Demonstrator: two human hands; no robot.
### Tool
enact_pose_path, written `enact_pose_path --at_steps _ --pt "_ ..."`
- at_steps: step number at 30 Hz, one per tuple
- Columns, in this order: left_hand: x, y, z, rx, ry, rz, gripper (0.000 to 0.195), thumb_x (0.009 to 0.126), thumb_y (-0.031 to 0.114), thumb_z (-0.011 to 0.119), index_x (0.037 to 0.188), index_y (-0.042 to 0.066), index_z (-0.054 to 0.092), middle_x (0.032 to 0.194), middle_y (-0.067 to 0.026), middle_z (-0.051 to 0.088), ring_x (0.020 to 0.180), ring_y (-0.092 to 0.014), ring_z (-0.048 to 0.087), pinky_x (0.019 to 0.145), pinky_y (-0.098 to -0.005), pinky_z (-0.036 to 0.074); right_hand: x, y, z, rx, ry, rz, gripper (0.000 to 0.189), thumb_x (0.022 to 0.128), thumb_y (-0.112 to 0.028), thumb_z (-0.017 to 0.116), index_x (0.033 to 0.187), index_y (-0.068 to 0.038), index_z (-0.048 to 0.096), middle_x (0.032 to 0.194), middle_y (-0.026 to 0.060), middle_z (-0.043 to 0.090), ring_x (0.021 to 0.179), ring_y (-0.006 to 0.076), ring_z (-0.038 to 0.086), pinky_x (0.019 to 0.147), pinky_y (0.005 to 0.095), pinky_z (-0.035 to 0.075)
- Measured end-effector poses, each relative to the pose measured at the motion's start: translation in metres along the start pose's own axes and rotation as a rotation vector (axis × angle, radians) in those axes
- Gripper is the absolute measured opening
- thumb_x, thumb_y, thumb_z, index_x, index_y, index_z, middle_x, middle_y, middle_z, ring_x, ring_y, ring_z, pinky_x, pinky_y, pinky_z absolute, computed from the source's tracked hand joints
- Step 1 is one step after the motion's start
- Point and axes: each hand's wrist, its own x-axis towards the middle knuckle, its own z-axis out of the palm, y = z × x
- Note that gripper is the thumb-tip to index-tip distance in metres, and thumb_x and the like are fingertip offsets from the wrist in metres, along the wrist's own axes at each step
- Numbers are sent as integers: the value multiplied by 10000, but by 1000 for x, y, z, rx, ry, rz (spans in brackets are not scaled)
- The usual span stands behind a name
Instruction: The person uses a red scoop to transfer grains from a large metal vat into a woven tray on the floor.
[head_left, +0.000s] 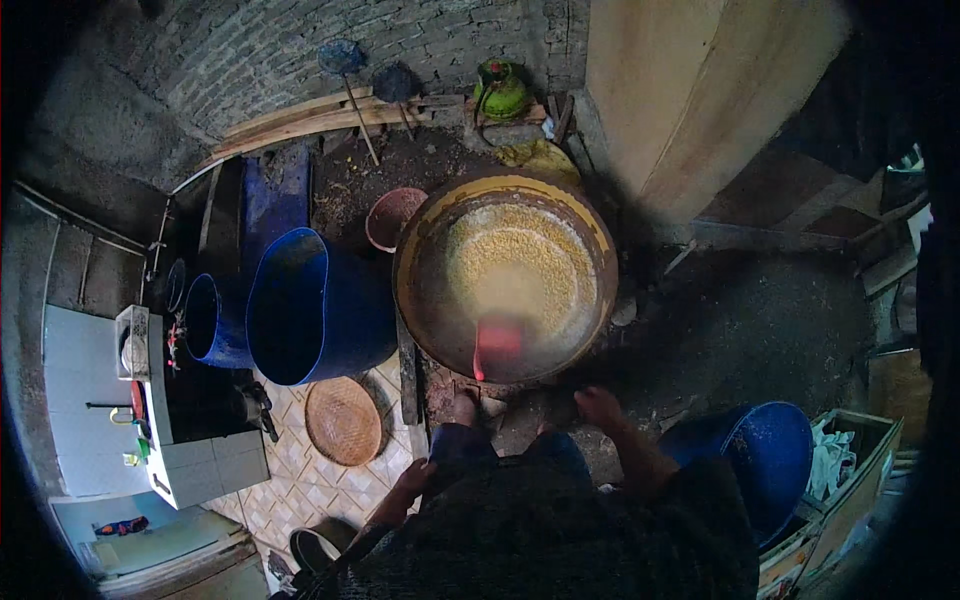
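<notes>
A large round vat with a worn rim stands before me, holding pale yellow grains or beans in cloudy liquid. Near its front wall rests a red plastic scoop, its handle towards the rim. My left hand hangs low beside my left leg, apart from the vat; whether its fingers are closed cannot be told. Just outside the vat's front right edge is my right hand, its fingers curled and no held object visible. Neither hand touches the scoop.
Blue plastic barrels stand left, near a woven bamboo tray on tiles. A reddish basket and green gas cylinder lie beyond. Long-handled strainers lean at the brick wall. Another blue barrel and a wooden crate are at right.
</notes>
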Motion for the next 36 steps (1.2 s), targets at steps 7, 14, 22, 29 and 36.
enact_pose_path --at_steps 7,14,22,29,36 --pt "5 97 23 -81 56 224 433 891 330 505 1216 46 463 1077 -134 560 899 -241 565 760 -335 458 -3 -51 -5 36 241 -311 299 838 -308 574 812 -11 593 655 106 581 627 215 582 592 363 451" --pt "17 111 36 -101 55 181 396 875 335 476 1128 38 544 1042 -172 599 1020 -323 552 881 -367 418 -24 -132 -3 26 166 -295 316 852 -328 540 831 -16 584 738 170 594 739 345 597 669 402 457" --pt "20 -23 31 697 -69 667 311 830 136 443 1114 55 542 1072 -166 570 1009 -303 546 867 -397 433 -16 -11 -43 -105 324 193 384 846 -377 507 890 -7 599 871 230 601 856 391 580 737 465 438" --pt "15 26 45 143 96 183 286 858 186 494 1112 60 534 1062 -162 559 982 -305 551 843 -383 454 38 117 -44 -363 190 451 408 841 -385 518 1060 -54 613 1008 189 604 948 360 578 823 419 439" --pt "24 143 53 28 18 361 381 882 238 493 1238 110 448 1057 -46 586 866 -191 593 660 -306 461 137 190 -86 -532 362 -45 331 887 -240 456 1139 -48 553 1172 204 540 1076 371 516 926 456 406"
